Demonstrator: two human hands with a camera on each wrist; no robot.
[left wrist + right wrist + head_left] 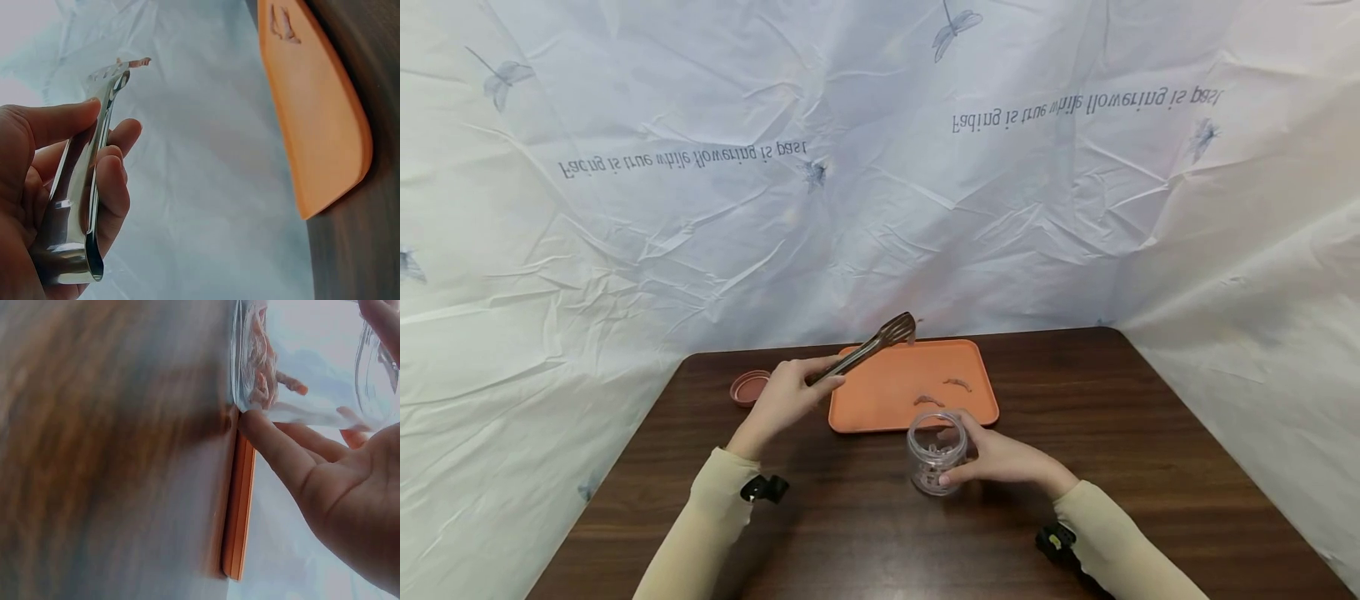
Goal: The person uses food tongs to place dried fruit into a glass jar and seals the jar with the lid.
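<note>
My left hand (pixel 784 400) grips metal tongs (pixel 868 348) by their arms, head raised above the back of the orange tray (pixel 880 392). In the left wrist view, a thin reddish-brown strip (pixel 141 62) sticks out from the tongs' tips. Two similar curved strips (pixel 957 383) lie apart on the tray's right half. Thumb and fingers of my right hand (pixel 1006 457) hold a clear, open-topped jar (pixel 927 467) upright at the tray's front edge. Several strips (pixel 261 375) sit at the jar's bottom. Whether the jar touches the table is hard to tell.
A round reddish lid (pixel 749 388) lies on the dark wooden table (pixel 1090 400), left of the tray and behind my left hand. White printed sheeting (pixel 880 208) hangs close behind the table and along both sides.
</note>
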